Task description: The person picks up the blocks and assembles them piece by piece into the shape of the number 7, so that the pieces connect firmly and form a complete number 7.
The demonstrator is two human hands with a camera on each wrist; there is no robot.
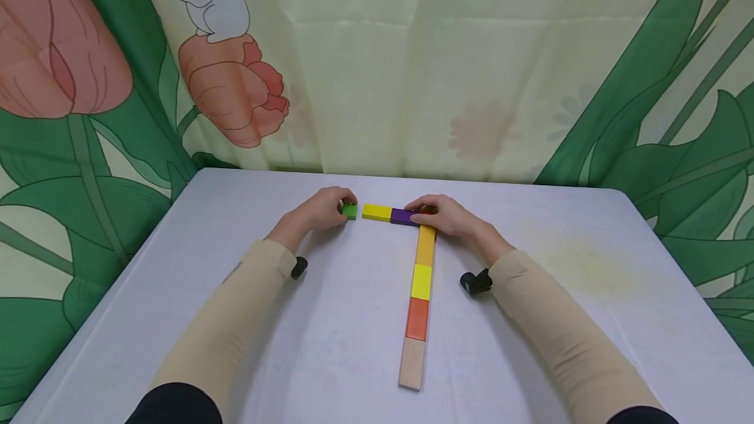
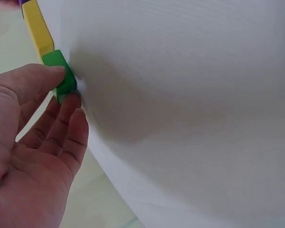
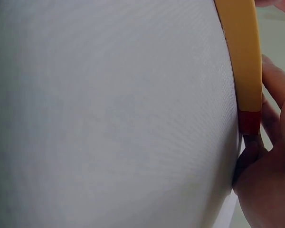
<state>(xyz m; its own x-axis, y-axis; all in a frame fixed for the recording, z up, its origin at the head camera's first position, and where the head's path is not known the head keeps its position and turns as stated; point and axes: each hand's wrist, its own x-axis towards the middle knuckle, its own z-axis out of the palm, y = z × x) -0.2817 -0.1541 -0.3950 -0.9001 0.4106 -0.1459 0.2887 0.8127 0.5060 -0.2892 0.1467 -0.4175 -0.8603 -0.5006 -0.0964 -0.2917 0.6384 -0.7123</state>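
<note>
My left hand (image 1: pixel 325 207) pinches a green block (image 2: pixel 61 76) between thumb and fingers, just left of a yellow block (image 1: pixel 377 212). A narrow gap shows between the two in the head view. That yellow block meets a purple block (image 1: pixel 403 216) end to end. My right hand (image 1: pixel 444 214) reaches over the corner of the row, its thumb and fingertips on either side of the purple block's right end. Under this hand a red block (image 3: pixel 249 122) is partly hidden. It adjoins an orange-yellow block (image 1: pixel 425 245), which starts the column running toward me.
Farther down the column come a second yellow block (image 1: pixel 421 282), an orange-red block (image 1: pixel 417 319) and a plain wooden block (image 1: pixel 412 364). A white cloth covers the table (image 1: pixel 559 326). Behind its far edge hangs a printed curtain (image 1: pixel 377 84).
</note>
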